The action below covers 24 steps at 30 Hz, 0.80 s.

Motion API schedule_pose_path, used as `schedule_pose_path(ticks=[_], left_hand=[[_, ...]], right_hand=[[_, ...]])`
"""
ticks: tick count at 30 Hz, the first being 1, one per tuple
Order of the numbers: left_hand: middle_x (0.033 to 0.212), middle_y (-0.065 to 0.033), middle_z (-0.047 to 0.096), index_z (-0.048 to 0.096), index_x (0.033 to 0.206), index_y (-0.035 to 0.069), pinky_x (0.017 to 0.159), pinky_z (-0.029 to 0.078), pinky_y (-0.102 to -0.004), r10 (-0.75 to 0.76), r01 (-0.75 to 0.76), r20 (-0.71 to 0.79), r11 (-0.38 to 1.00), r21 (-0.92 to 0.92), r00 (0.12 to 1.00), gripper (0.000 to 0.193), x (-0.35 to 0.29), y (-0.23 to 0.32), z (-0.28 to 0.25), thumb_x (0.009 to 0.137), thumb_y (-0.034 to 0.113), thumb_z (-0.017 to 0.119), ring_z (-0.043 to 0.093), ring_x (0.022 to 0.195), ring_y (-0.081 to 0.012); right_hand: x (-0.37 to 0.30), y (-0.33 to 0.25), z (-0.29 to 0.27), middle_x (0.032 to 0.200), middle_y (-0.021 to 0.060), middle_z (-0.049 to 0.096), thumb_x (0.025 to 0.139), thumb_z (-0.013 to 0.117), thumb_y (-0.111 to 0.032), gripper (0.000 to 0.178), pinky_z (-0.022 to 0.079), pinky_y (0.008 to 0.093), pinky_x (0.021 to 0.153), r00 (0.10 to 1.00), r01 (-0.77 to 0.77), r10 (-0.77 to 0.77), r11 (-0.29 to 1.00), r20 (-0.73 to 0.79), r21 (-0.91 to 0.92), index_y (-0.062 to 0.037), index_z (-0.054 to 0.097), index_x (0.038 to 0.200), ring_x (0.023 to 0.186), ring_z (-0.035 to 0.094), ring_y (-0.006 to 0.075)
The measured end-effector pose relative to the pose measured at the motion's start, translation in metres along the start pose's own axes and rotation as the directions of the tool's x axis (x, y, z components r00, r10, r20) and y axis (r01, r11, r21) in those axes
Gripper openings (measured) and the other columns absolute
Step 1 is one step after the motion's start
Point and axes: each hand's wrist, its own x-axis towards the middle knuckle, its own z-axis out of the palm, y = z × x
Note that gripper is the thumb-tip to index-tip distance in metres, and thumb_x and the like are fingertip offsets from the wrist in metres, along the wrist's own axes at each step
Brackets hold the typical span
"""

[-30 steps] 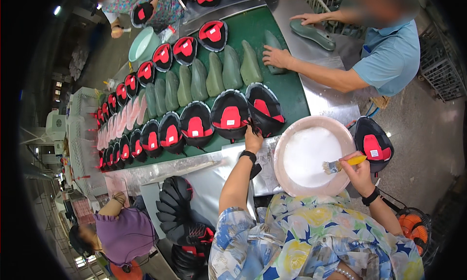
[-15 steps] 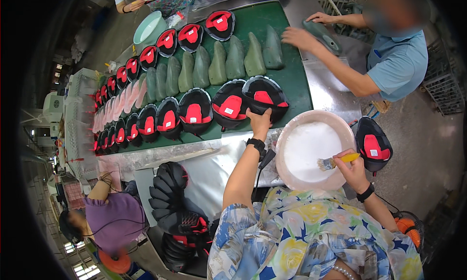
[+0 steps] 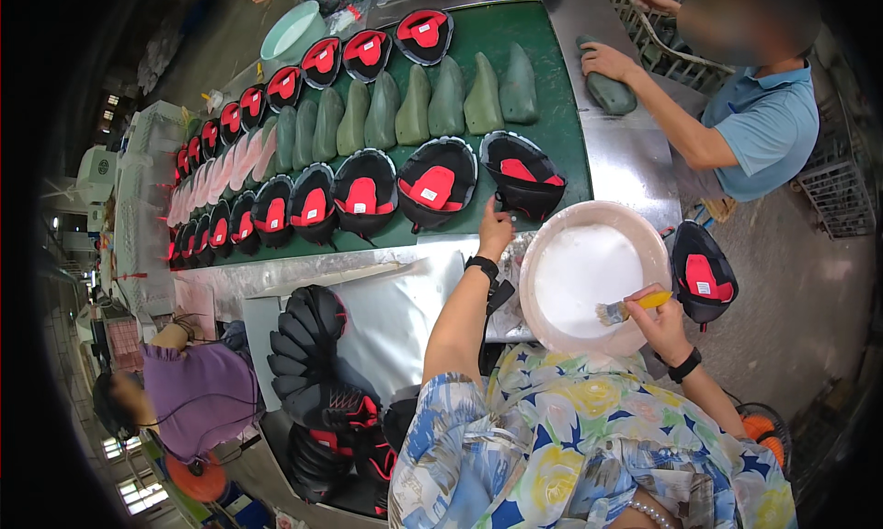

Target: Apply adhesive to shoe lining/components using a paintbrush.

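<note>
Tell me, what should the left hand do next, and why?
Probably the left hand should draw back from the end shoe. That shoe rests on the green table, beside the next shoe in the near row, so it seems not to need holding. The right hand has the brush over the bowl.
</note>
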Motion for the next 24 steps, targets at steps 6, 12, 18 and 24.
schedule_pose_path(ticks=[6, 12, 18, 24], left_hand=[[0.101, -0.0170, 0.060, 0.058, 0.122, 0.006, 0.086, 0.049, -0.0450, 0.353, -0.378, 0.188, 0.611, 0.696, 0.917, 0.050, -0.054, 0.008, -0.023, 0.077, 0.017, 0.079, 0.061, 0.095, -0.0367], [0.107, -0.0166, 0.062, 0.066, 0.113, 0.010, 0.089, 0.052, -0.0446, 0.236, -0.483, 0.441, 0.160, 0.861, 0.866, 0.040, -0.104, -0.047, -0.072, 0.076, 0.017, 0.078, 0.062, 0.106, -0.0364], [0.101, -0.0203, 0.065, 0.067, 0.095, 0.004, 0.084, 0.052, -0.0462, 0.340, -0.278, 0.095, 0.543, 0.792, 0.936, 0.016, -0.119, -0.022, -0.052, 0.081, 0.009, 0.069, 0.065, 0.097, -0.0401], [0.096, -0.0227, 0.067, 0.067, 0.091, 0.001, 0.082, 0.053, -0.0478, 0.254, -0.352, 0.254, 0.506, 0.788, 0.933, 0.013, -0.091, -0.052, -0.053, 0.080, 0.007, 0.069, 0.065, 0.092, -0.0429]], right_hand=[[-0.006, 0.011, -0.006, 0.085, 0.0095, 0.072, 0.089, 0.072, -0.009, 0.010, 0.053, 0.0303, 0.072, 0.999, -0.040, 0.040, 0.999, -0.012, -0.013, -0.0011, 0.066, 0.093, 0.079, 0.071, 0.0191], [-0.004, 0.016, -0.005, 0.088, 0.0092, 0.072, 0.090, 0.071, -0.009, 0.010, 0.053, 0.0303, 0.074, 0.999, -0.048, 0.048, 0.999, -0.006, 0.008, -0.0004, 0.066, 0.093, 0.080, 0.070, 0.0189], [0.000, 0.021, -0.008, 0.091, 0.0094, 0.073, 0.091, 0.071, -0.009, 0.012, 0.053, 0.0296, 0.075, 0.997, -0.074, 0.074, 0.997, 0.010, -0.006, -0.0003, 0.065, 0.096, 0.083, 0.071, 0.0186], [0.009, 0.013, -0.009, 0.090, 0.0098, 0.073, 0.090, 0.071, -0.010, 0.013, 0.054, 0.0293, 0.076, 0.998, -0.068, 0.068, 0.997, 0.018, -0.028, -0.0003, 0.065, 0.097, 0.083, 0.072, 0.0188]])
